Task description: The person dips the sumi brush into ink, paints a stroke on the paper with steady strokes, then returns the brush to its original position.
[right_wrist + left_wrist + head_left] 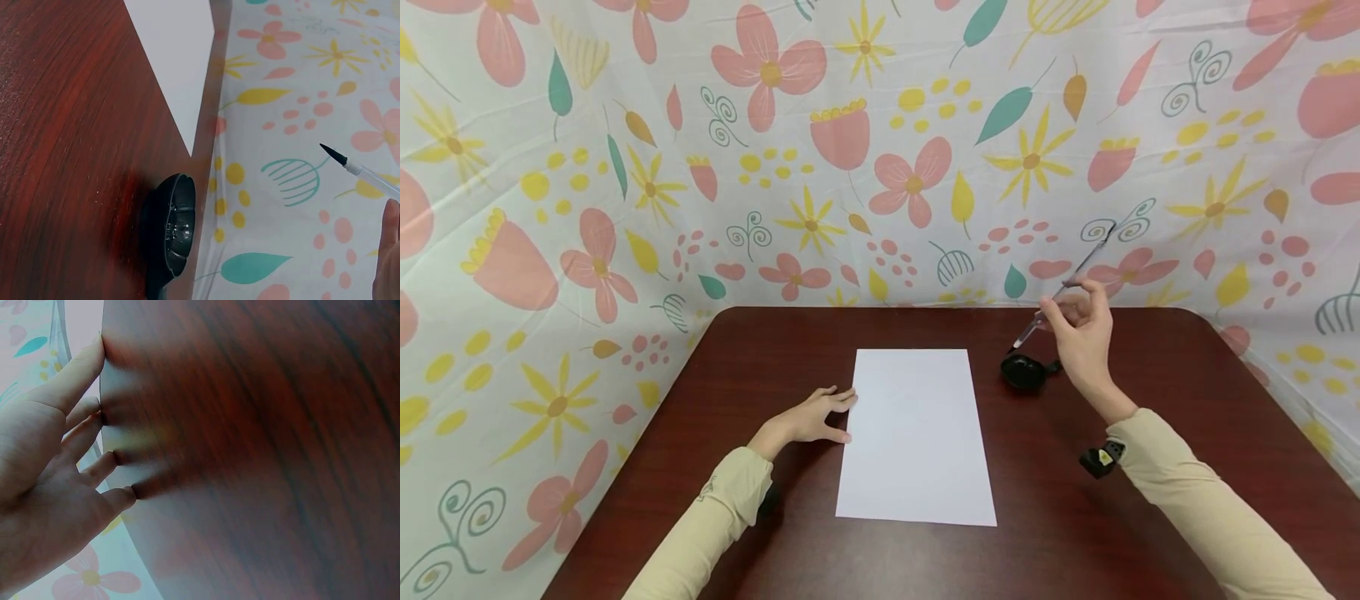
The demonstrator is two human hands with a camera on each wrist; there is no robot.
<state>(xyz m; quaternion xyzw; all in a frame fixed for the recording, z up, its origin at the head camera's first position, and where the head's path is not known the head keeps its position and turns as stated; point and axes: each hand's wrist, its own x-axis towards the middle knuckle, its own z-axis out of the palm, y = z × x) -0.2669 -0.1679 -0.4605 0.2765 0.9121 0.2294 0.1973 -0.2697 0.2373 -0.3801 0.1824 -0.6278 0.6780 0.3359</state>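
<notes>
A blank white sheet of paper [917, 437] lies on the dark red-brown table. My left hand [811, 418] rests at its left edge, thumb and fingers spread and fingertips touching the edge area; the left wrist view shows this hand [53, 469] with fingers extended. My right hand [1086, 342] pinches a slim writing brush [1026, 335] with a clear barrel and holds it slanted, its black tip low. That tip hovers just above a small black dish [1022, 372] with a short handle. In the right wrist view the brush [370, 177] shows a pointed dark tip, apart from the lobed dish [181, 228].
The wooden table [760, 350] has rounded far corners. Behind and beside it hangs a white cloth [880, 108] printed with flowers and leaves. A black strap device [1101, 459] sits at the right wrist. The dish stands right of the paper's upper part.
</notes>
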